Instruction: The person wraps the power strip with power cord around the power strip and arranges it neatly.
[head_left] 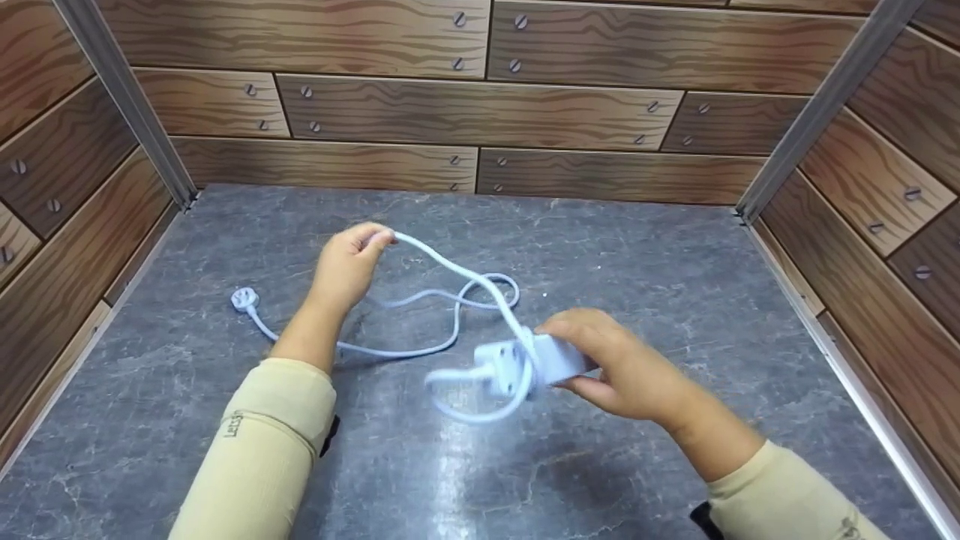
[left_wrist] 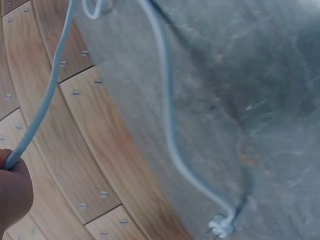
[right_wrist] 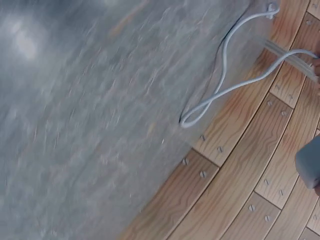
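A white power strip point(head_left: 559, 360) is held up over the table by my right hand point(head_left: 626, 367), fingers above and thumb below it. Its cord point(head_left: 457, 268) leaves the strip's left end, bends in a loop and crosses the strip. Further along, my left hand point(head_left: 347, 266) pinches the cord between thumb and fingers, above the table. The rest of the cord lies in a loose loop on the table, ending in a plug point(head_left: 244, 299) at the left. In the right wrist view, only a corner of the strip point(right_wrist: 309, 162) shows at the right edge.
A dark grey marbled table top point(head_left: 675, 262) lies under everything. Wood-patterned panels point(head_left: 375, 109) stand behind it and along both sides. Metal posts point(head_left: 124, 97) mark the back corners, and a metal strip point(head_left: 877, 412) runs along the right edge.
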